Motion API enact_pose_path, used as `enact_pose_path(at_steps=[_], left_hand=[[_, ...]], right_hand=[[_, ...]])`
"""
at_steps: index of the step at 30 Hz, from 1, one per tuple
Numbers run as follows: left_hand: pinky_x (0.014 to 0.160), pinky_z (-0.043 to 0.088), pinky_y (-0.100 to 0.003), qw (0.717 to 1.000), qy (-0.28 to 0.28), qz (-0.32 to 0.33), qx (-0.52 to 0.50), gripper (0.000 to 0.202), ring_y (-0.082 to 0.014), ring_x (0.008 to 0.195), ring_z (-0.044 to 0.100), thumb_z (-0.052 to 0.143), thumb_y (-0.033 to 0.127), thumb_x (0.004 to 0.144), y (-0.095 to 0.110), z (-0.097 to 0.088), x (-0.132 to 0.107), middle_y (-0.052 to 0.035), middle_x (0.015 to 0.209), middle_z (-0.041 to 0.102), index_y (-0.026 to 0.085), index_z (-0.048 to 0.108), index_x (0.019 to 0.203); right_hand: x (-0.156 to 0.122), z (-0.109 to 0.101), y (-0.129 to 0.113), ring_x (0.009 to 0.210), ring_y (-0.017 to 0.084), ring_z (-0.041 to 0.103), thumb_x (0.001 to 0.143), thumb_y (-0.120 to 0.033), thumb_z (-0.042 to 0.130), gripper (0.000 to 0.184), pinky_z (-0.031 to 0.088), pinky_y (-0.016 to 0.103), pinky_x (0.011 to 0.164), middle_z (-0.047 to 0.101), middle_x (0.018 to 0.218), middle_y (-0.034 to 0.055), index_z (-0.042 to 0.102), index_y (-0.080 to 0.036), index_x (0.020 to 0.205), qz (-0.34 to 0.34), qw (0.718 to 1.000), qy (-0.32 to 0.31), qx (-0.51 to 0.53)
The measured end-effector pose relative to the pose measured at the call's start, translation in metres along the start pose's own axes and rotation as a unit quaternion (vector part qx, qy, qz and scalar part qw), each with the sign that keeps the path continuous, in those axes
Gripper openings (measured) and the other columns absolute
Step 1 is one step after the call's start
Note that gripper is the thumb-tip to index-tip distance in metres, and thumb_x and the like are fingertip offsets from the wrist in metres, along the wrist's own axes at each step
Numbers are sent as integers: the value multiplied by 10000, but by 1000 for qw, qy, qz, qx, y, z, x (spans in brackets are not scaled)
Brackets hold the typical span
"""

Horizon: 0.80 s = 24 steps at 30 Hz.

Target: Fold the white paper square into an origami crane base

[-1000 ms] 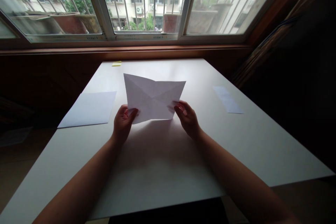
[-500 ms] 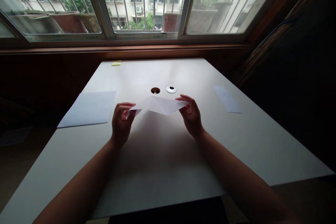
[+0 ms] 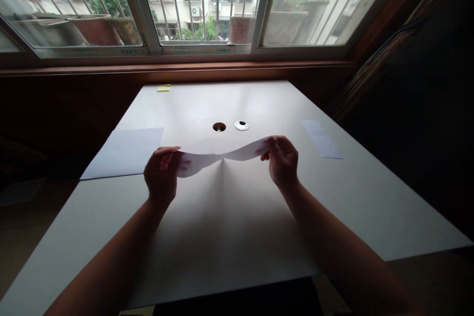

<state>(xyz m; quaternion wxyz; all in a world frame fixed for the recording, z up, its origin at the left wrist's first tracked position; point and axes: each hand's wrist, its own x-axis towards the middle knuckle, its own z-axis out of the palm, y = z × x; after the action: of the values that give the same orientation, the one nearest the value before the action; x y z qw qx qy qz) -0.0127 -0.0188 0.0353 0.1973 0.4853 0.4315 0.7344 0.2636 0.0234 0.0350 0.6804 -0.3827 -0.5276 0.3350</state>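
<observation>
The left hand [image 3: 162, 170] and right hand [image 3: 284, 160] grip opposite ends of a white sheet [image 3: 215, 156], curved between them over the middle of the table [image 3: 351, 207]. Just beyond it are a round hole [image 3: 219, 127] and, to its right, a ring [image 3: 241, 128]. Paper [image 3: 120, 153] lies left, a paper strip [image 3: 322, 139] right, and a yellow note [image 3: 163, 88] far left.
</observation>
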Motion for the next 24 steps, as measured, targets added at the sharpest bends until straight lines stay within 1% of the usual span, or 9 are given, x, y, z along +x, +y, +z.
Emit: enact_pose_path(at_steps=[4, 6, 10, 13, 16, 18, 20, 22, 24], left_hand=[[614, 532, -236, 998, 61, 8, 18, 212, -116, 708, 617, 802, 314, 763, 3, -2, 6, 17, 816, 641, 218, 682, 908], [577, 502, -211, 997, 68, 10, 16, 245, -92, 638, 588, 810, 305, 754, 4, -3, 9, 38, 751, 618, 215, 671, 933], [497, 415, -181, 999, 27, -8, -19, 300, -61, 531, 509, 799, 311, 772, 1, -5, 13, 57, 698, 579, 215, 648, 1014], [491, 376, -177, 996, -20, -74, -40, 380, -55, 524, 488, 802, 333, 762, -11, -7, 15, 49, 723, 577, 207, 631, 1078], [523, 367, -170, 990, -22, -140, -1, 415, -63, 565, 501, 793, 369, 752, -27, -10, 18, 51, 715, 559, 199, 618, 1088], [510, 351, -180, 978, -66, -186, 61, 460, -79, 550, 492, 754, 405, 778, -35, -12, 19, 60, 685, 550, 212, 587, 1160], [551, 398, -212, 955, -150, -192, 172, 472, -112, 594, 538, 725, 412, 798, -40, -14, 19, 41, 713, 600, 213, 579, 1201], [620, 446, -256, 931, -185, -156, 272, 426, -145, 657, 581, 692, 399, 824, -42, -15, 18, 25, 741, 629, 223, 590, 1198], [704, 493, -310, 915, -200, -103, 335, 381, -177, 740, 618, 648, 369, 860, -42, -16, 16, -6, 844, 664, 229, 590, 1210]], right_hand=[[1, -3, -6, 459, 97, 517, 875, -446, 683, 242, 398, 238, 418, 588, 615, -34, 623, -220, 811, -6, 1000, -7, 23], [2, -4, -10, 464, 98, 507, 868, -441, 690, 244, 388, 237, 418, 574, 606, -32, 621, -220, 792, -10, 999, -11, 28], [4, -6, -15, 475, 93, 474, 850, -440, 700, 260, 363, 225, 424, 521, 589, -41, 607, -215, 757, 7, 999, -18, 37], [9, -8, -6, 482, 88, 467, 859, -423, 675, 262, 346, 216, 438, 502, 575, -47, 597, -203, 741, 49, 997, -45, 28], [14, -13, 12, 528, 105, 494, 882, -432, 617, 279, 400, 232, 492, 530, 598, -30, 604, -191, 742, 118, 985, -108, -57], [16, -16, 23, 644, 159, 582, 878, -453, 603, 282, 498, 294, 587, 609, 706, 15, 619, -188, 782, 164, 961, -153, -163], [14, -17, 28, 911, 243, 643, 854, -454, 643, 300, 557, 417, 783, 671, 1021, 78, 631, -206, 1022, 104, 939, -156, -287], [11, -17, 26, 1201, 320, 546, 839, -429, 680, 502, 475, 536, 1007, 565, 1323, 133, 553, -219, 1277, -35, 908, -166, -383], [7, -14, 22, 1339, 324, 443, 894, -405, 631, 534, 390, 561, 1116, 488, 1440, 120, 488, -254, 1386, -130, 871, -242, -408]])
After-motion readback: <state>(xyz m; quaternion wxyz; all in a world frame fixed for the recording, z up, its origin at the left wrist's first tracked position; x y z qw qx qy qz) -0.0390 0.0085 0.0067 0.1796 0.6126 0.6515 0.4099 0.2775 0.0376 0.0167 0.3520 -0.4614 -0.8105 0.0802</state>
